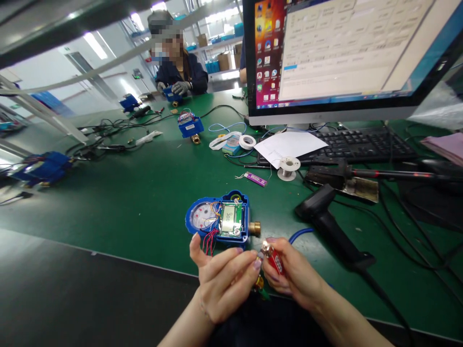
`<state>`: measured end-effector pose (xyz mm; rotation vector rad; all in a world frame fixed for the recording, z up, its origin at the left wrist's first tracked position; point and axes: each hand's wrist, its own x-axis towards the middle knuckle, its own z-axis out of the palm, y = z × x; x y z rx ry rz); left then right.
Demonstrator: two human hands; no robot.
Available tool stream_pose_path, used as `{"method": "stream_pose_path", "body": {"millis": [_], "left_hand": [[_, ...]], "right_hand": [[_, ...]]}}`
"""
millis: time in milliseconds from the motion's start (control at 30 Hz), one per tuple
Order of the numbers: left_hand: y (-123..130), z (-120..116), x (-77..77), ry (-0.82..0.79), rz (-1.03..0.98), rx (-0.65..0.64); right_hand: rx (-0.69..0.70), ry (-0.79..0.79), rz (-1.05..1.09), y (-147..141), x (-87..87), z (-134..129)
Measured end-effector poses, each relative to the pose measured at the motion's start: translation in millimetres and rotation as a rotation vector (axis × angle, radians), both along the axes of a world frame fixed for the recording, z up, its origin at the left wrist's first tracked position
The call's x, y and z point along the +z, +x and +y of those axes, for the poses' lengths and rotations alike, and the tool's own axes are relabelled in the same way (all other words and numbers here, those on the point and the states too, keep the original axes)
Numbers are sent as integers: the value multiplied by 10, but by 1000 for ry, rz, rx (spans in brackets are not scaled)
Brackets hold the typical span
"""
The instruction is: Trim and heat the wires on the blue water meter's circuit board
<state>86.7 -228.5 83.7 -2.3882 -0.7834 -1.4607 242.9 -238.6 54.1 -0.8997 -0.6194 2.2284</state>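
Observation:
My right hand (289, 270) is closed around a red lighter (278, 261) with a metal top and white lettering. Close beside that metal top, the fingertips of my left hand (227, 277) are pinched together on something too small to make out. Just beyond both hands lies an opened blue water meter (247, 212), with a green circuit board, a small display, red wires (210, 239) and a brass pipe fitting (255, 228). Part of a yellow and green item (261, 284) shows beneath my hands, mostly hidden.
A black barcode scanner (331, 229) and a soldering iron (390, 174) lie to the right. Further back are a solder spool (288, 168), paper (289, 145), a keyboard (361, 144) and a monitor (347, 58). Another blue meter (190, 126) stands behind. A gloved co-worker (181, 72) sits across the green table (144, 193).

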Motion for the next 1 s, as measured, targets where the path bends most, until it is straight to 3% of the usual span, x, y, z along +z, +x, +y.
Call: {"method": "stream_pose_path", "body": {"millis": [333,633,733,833,900,1000], "left_hand": [[56,39,-43,48,-39,20],[-2,-31,45,-43,41,45],[-63,-45,103,-24,18,101],[-195,-28,204,16,-60,148],[-301,8,276,-32,-109,124],[-430,86,349,-242,-154,45]], "right_hand": [[20,26,-10,-3,11,-1],[19,35,16,-17,-1,-6],[-47,33,-37,22,61,34],[-188,201,-331,175,88,170],[-232,415,-710,312,42,300],[-320,757,-1317,434,-83,449]]}}
